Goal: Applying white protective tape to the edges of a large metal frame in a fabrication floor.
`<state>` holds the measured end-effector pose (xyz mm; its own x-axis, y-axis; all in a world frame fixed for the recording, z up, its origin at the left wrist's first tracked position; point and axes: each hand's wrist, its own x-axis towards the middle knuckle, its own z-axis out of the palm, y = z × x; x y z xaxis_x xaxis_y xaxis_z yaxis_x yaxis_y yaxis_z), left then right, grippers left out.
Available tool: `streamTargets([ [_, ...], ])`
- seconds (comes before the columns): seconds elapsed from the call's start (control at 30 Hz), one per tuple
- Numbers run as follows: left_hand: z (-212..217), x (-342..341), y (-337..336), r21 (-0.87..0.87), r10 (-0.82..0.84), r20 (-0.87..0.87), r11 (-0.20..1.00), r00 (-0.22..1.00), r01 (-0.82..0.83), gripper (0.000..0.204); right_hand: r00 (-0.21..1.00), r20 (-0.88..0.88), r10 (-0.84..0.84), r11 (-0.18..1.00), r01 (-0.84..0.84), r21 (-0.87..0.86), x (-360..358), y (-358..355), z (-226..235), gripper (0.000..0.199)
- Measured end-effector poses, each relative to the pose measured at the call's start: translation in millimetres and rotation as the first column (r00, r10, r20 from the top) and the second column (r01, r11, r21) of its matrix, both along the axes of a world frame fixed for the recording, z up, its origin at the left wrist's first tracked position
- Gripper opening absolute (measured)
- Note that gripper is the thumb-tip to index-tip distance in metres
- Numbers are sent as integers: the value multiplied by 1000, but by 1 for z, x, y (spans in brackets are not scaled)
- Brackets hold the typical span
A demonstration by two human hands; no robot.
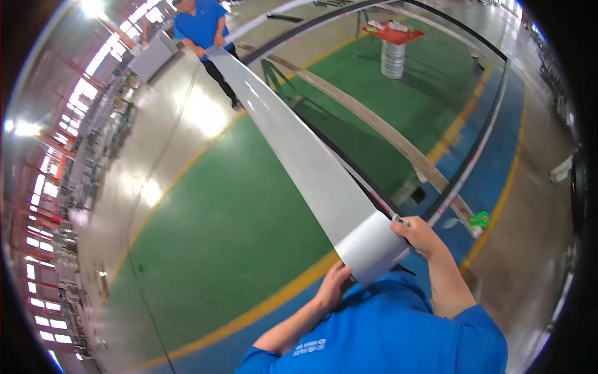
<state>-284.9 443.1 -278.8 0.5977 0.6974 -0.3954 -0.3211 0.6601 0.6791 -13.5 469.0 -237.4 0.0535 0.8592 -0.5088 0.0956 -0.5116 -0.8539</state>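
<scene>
A long, light grey strip of sheet (293, 146) runs from my body to a co-worker in a blue shirt at the far left. Its near end bends downward in front of my chest. My left hand (332, 288) is closed on the left edge of that bent end. At the opposite edge, my right hand (416, 235) grips the sheet, thumb on top. A small metallic piece shows by the right thumb; I cannot make out what it is. The co-worker's hands (210, 47) hold the far end.
A large black frame (468, 163) lies to the right, beside the strip. Within it are a long batten (367, 118) and a red-topped table (405, 34) on a silvery drum base. A green roll (479, 219) sits near the frame's right corner. Racks (71, 249) line the left.
</scene>
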Motion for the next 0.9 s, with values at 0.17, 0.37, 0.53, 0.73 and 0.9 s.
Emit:
streamTargets([
  [0.17, 15, 33, -45, 10, -94, 106, 996, 990, 93, 64, 1000, -11, 19, 997, -19, -72, 41, -56, 5, 56],
  [0.37, 10, 88, -89, 63, -112, 80, 992, 990, 107, 82, 980, -199, 24, 1000, -27, -11, 102, -98, -5, 52],
  [0.53, 1, 164, -110, 115, -45, -26, 992, 999, 47, 77, 991, -39, 132, 991, -133, -26, 168, -110, 3, 51],
  [0.73, 3, 232, -131, 80, 34, -283, 997, 959, -11, 62, 985, -44, 168, 980, -172, -97, 234, -124, 1, 48],
  [0.9, -18, 262, -137, -85, -73, -396, 995, 915, 43, 64, 987, -73, 145, 960, -158, -233, 254, -135, -31, 52],
])
